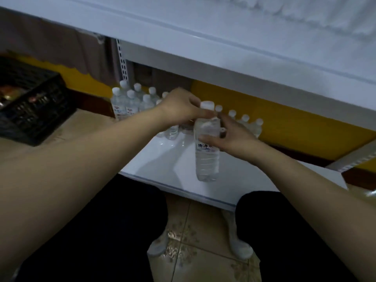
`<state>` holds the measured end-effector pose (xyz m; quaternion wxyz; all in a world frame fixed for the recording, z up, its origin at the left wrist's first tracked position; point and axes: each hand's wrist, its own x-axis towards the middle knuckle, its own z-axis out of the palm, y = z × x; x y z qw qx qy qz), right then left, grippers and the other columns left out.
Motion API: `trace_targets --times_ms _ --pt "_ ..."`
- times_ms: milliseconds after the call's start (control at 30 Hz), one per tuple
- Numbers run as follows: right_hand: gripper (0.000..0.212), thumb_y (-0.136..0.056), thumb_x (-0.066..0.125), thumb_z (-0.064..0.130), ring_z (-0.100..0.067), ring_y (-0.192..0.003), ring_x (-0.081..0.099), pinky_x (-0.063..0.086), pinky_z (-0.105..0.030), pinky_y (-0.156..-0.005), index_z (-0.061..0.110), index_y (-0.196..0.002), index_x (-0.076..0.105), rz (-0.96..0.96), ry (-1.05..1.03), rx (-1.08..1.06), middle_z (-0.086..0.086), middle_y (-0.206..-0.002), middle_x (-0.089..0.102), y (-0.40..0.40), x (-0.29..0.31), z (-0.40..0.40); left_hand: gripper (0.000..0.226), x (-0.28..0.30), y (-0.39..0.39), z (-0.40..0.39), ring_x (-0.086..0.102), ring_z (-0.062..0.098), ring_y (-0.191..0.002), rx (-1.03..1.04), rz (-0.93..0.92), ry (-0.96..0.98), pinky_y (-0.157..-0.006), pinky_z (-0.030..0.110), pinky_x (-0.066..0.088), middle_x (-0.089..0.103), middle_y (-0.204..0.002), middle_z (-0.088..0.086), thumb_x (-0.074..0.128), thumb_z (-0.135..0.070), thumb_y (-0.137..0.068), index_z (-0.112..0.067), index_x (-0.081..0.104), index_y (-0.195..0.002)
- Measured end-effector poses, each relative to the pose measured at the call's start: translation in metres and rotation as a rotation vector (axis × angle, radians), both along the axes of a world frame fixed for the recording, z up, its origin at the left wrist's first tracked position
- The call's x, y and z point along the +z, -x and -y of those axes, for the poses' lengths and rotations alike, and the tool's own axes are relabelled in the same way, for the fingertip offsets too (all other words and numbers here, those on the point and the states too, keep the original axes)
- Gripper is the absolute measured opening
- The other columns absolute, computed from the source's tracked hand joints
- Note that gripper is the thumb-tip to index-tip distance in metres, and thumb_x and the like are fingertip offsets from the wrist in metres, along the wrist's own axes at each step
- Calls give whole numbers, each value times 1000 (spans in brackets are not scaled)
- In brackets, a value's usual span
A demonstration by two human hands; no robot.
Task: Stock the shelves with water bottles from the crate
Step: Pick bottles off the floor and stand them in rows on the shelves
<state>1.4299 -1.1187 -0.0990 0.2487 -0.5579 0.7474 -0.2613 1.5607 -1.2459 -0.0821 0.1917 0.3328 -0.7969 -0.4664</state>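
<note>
Standing upright over the near edge of the lower shelf, the water bottle is grasped by both hands: right hand wrapped round its shoulder, left hand pinching below the cap. Beyond it, the stocked row leaves bare shelf between; the crate sits far left.

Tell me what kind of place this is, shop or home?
Likely a small shop or stockroom. White metal shelving on slotted uprights holds rows of white-capped clear plastic water bottles, a black plastic crate sits on the floor alongside, and both hands hold another clear labelled water bottle at the bottom shelf.
</note>
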Motion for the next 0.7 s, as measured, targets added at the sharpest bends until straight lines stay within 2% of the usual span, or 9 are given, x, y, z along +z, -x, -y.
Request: trace_targets --times_ms 133,200,267,300,367,467,533,633,700 --pt "63 -82 72 46 -2 -98 55 44 -16 -74 32 -138 47 -175 20 70 15 -117 59 12 -4 51 50 -10 22 35 67 12 -81 -55 178 213 -80 37 57 74 -90 6 79 -55 -71 -11 76 -97" --pt "54 -78 76 47 -7 -89 60 50 -23 -73 29 -125 58 -178 -14 37 5 -115 67 22 -13 75 42 -16 29 51 65 7 -81 -82 261 215 -70 20 53 72 -86 -10 76 -57 -73 -22 76 -97" --pt "48 -74 80 44 -15 -94 64 55 -36 -83 21 -114 64 -165 -73 -6 -2 -111 68 30 -29 100 31 -27 34 73 63 2 -76 -133 291 74 -61 9 45 67 -79 -17 71 -57 -79 -29 72 -92" --pt "50 -72 81 44 -17 -97 65 55 -38 -85 19 -113 65 -151 -96 -22 -1 -109 68 34 -40 112 31 -34 36 85 66 3 -80 -150 284 -65 -66 10 50 68 -84 -14 68 -55 -83 -27 71 -96" --pt "55 -68 82 49 -19 -97 68 57 -39 -83 20 -113 66 -98 -95 -59 1 -107 70 41 -62 133 38 -58 39 110 69 18 -95 -49 247 -398 -83 29 58 69 -104 0 61 -48 -92 -17 65 -113" --pt "53 -73 79 50 -22 -100 65 55 -42 -88 16 -111 66 -123 -77 -105 -5 -110 69 52 -86 162 35 -109 33 119 62 33 -96 194 251 -725 -83 41 56 60 -104 17 49 -29 -101 0 54 -119" --pt "48 -76 77 47 -16 -103 62 51 -34 -90 15 -110 66 -89 -65 -122 2 -110 66 60 -100 183 27 -150 36 111 62 34 -93 264 158 -918 -79 42 58 58 -100 21 48 -13 -100 7 50 -117" --pt "38 -82 73 45 -17 -94 58 46 -30 -80 16 -106 64 -124 -94 -138 1 -101 62 67 -115 209 24 -197 63 96 59 33 -98 477 -270 -1242 -74 40 59 55 -102 21 48 3 -94 0 50 -118" --pt "40 -81 74 44 -18 -91 60 43 -29 -75 14 -105 62 -99 -100 -154 0 -98 63 68 -130 222 27 -212 82 94 57 26 -95 543 -504 -1339 -78 36 57 55 -103 15 45 5 -92 -7 53 -115"
